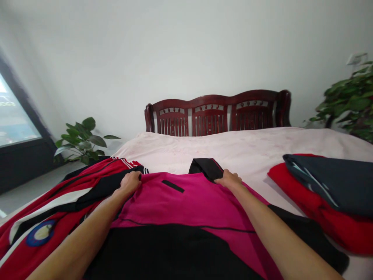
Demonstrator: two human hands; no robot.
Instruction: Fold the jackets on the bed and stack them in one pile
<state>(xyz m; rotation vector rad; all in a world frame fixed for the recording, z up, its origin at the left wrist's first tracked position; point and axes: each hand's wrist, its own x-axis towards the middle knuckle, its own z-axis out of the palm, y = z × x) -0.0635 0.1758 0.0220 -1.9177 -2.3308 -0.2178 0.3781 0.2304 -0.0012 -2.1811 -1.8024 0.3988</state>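
Where fingers (131,182) rest, a magenta jacket (180,204) lies beneath.

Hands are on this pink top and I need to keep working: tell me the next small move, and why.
I'd probably smooth the pink top outward with your left hand. The fabric looks rumpled beside that hand, while your right hand is already at the black collar, so that side seems anchored.

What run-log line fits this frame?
left hand: on magenta-black sports top | right hand: at its black collar | beside: red tracksuit jacket | under: pale pink bedsheet
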